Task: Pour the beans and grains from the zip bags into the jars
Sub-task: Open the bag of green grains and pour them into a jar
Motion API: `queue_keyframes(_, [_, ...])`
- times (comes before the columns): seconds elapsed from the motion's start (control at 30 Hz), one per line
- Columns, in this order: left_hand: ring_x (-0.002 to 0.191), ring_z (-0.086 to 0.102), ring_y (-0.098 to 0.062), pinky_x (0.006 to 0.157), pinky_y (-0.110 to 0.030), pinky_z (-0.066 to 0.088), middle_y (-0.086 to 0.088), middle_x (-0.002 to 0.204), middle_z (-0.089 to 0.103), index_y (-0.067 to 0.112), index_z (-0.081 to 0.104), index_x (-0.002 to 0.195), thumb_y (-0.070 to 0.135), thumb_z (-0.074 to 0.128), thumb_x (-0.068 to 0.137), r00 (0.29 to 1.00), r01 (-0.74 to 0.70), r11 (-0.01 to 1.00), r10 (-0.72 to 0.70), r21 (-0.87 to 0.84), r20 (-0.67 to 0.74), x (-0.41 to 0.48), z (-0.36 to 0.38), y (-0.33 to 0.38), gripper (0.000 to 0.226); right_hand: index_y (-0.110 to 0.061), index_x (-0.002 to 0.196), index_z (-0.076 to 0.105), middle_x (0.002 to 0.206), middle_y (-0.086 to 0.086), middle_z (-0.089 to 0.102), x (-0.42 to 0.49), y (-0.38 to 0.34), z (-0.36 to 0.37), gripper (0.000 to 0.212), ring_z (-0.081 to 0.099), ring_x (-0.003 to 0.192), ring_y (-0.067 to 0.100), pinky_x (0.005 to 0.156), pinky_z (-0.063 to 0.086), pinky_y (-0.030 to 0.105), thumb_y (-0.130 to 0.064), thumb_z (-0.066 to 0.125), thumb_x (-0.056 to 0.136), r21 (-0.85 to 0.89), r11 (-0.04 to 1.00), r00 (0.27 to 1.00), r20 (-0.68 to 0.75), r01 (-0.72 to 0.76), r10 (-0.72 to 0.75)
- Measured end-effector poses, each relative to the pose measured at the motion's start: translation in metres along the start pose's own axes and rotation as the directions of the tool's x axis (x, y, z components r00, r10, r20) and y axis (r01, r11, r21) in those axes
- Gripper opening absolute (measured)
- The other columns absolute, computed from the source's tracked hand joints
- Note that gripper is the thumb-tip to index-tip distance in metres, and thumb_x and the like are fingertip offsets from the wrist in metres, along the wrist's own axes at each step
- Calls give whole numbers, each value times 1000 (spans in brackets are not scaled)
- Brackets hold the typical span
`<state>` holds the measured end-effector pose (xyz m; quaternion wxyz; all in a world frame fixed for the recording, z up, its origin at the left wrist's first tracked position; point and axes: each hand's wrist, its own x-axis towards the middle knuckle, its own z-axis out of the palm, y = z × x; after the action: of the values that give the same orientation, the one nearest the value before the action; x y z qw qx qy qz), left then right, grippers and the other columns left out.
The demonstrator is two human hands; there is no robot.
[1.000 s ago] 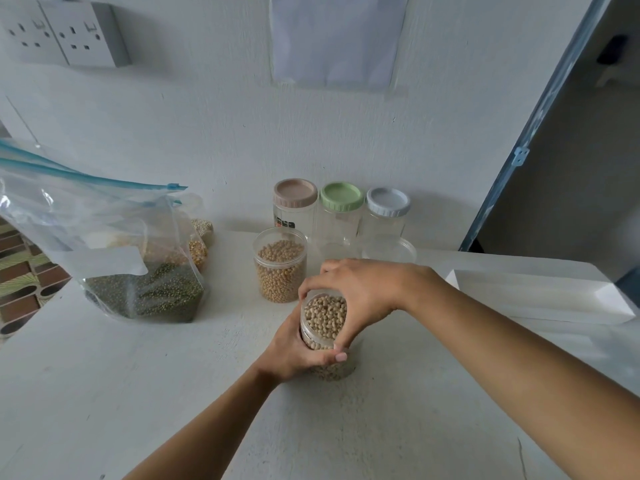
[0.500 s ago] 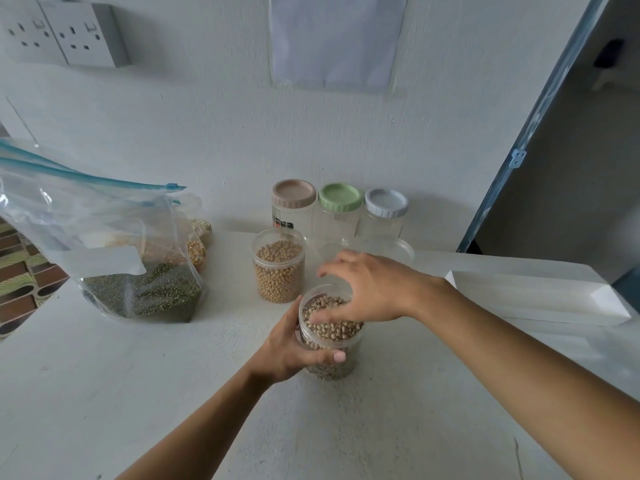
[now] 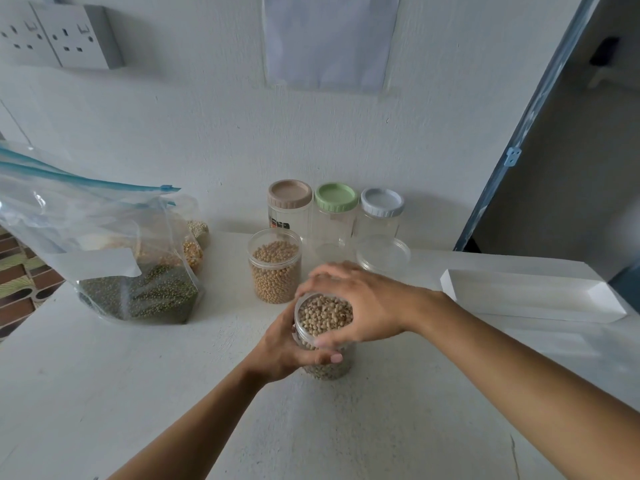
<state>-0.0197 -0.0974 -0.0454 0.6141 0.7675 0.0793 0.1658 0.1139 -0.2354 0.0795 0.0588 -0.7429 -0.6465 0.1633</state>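
Observation:
A clear jar (image 3: 325, 367) filled with pale beans stands at the table's middle. My left hand (image 3: 287, 344) grips its side from the left. My right hand (image 3: 367, 306) lies over its top, fingers and thumb curled round the rim, where a clear lid (image 3: 323, 315) seems to sit. Behind it stands a second jar (image 3: 275, 268) of tan beans, without a lid. At the left a large zip bag (image 3: 104, 237) with a blue seal holds green beans (image 3: 145, 299). Smaller bags of grains (image 3: 192, 251) lie behind the zip bag.
Three empty jars with pink (image 3: 290, 209), green (image 3: 335, 213) and grey (image 3: 381, 216) lids line the wall. A loose clear lid (image 3: 382, 256) lies before them. A long white box (image 3: 530, 296) sits at the right. The table's left edge drops to a patterned floor (image 3: 20, 282).
My right hand lifted its fingers off the jar's top half a second ago and has now closed round the rim again. My left hand kept its grip on the jar.

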Motion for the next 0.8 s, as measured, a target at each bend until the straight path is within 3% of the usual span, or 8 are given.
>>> queue_keyframes(0.07, [126, 60, -29, 106, -45, 51, -8, 131, 64, 12, 48, 140, 22, 94, 65, 1000, 3, 1000, -3, -18, 0, 1, 0, 2, 89, -55, 145, 39, 158, -11, 29, 3, 2, 1, 76, 26, 143, 14, 113, 29, 36, -53, 79, 80, 72, 996, 993, 106, 50, -57])
queue_keyframes(0.13, [124, 61, -29, 105, -42, 51, -8, 129, 65, 11, 50, 137, 18, 93, 65, 1000, -2, 1000, 2, -29, 8, 2, 0, 3, 84, -55, 145, 42, 150, -9, 35, 7, 3, 5, 77, 31, 135, 15, 110, 34, 37, -55, 79, 78, 32, 999, 997, 69, 39, -41])
queue_keyframes(0.27, [118, 64, -33, 100, -44, 53, -14, 122, 66, 2, 51, 133, 10, 94, 64, 1000, 5, 999, -5, -38, 12, 3, 0, 3, 81, -45, 149, 30, 136, 5, 42, 11, -9, 17, 82, 41, 123, 28, 95, 45, 44, -86, 48, 80, -185, 969, 986, -70, -163, 153])
queue_keyframes(0.4, [126, 60, -34, 105, -48, 51, -15, 130, 63, 2, 48, 139, 11, 93, 65, 1000, -23, 998, 24, -54, 19, 3, 0, 5, 87, -38, 151, 24, 140, 17, 45, 13, -19, 29, 91, 48, 120, 39, 93, 43, 48, -94, 26, 80, -302, 904, 951, -163, -301, 262])
queue_keyframes(0.47, [126, 60, -31, 104, -40, 52, -11, 131, 63, 5, 47, 139, 14, 91, 64, 999, -20, 998, 22, -63, 29, 4, -1, 8, 87, -40, 149, 26, 137, 12, 48, 14, -12, 19, 90, 48, 122, 34, 97, 43, 48, -95, 31, 78, -245, 937, 967, -108, -249, 229])
queue_keyframes(0.6, [121, 62, -30, 100, -32, 52, -11, 125, 66, 5, 50, 135, 4, 92, 64, 999, 3, 996, 1, -84, 48, 6, -2, 6, 82, -56, 147, 31, 137, -11, 42, 12, 1, 4, 84, 36, 123, 14, 100, 40, 36, -75, 70, 74, -75, 997, 998, 69, 2, 3])
queue_keyframes(0.67, [119, 64, -29, 99, -33, 52, -11, 122, 67, 3, 52, 132, 0, 92, 63, 998, -3, 997, 8, -83, 55, 8, -2, 3, 79, -57, 145, 36, 134, -13, 43, 13, 3, 6, 84, 37, 118, 14, 97, 42, 35, -72, 74, 72, -81, 997, 999, 36, 9, -6])
queue_keyframes(0.8, [116, 65, -28, 100, -41, 54, -9, 121, 68, 4, 52, 130, 17, 94, 62, 1000, -11, 997, 12, -79, 12, 5, 0, 2, 81, -53, 146, 33, 133, -4, 42, 13, -5, 13, 79, 38, 116, 22, 92, 45, 40, -79, 62, 77, -156, 985, 998, -25, -68, 65])
